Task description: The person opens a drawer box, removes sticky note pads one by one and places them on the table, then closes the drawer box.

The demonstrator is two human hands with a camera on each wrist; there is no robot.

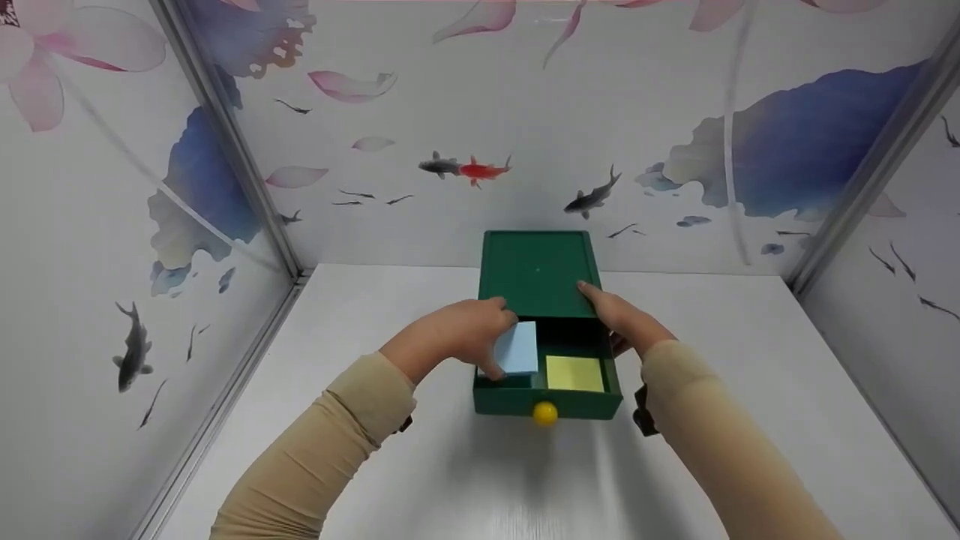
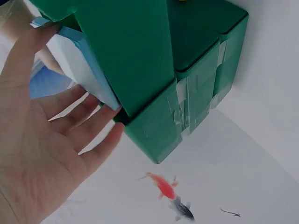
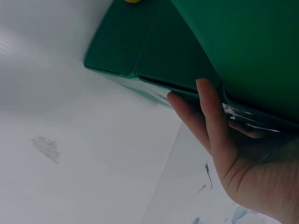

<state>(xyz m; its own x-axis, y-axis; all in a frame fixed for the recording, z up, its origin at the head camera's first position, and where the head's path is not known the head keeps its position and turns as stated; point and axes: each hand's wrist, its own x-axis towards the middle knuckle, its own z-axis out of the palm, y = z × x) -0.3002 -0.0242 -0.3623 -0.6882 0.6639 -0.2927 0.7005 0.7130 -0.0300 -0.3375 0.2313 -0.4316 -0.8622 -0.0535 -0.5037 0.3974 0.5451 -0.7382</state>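
Lower centre of the frame, yellow knob (image 1: 545, 414) on the pulled-out green drawer (image 1: 504, 403). Inside, at right, a yellow note pad (image 1: 574, 373); at left, a blue note pad (image 1: 519, 349), pinched between thumb and fingers of the left hand (image 1: 461, 330). Cannot tell whether touching the drawer floor. Right of centre, right hand (image 1: 626, 319), thumb on the green cabinet (image 1: 536, 274), fingers straight along its side. Across the upper frame, fish-printed wall (image 1: 450, 90).

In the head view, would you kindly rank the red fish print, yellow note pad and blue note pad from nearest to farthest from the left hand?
1. Blue note pad: gripped by the left hand, at the left of the drawer.
2. Yellow note pad: in the drawer's right side.
3. Red fish print: on the back wall.
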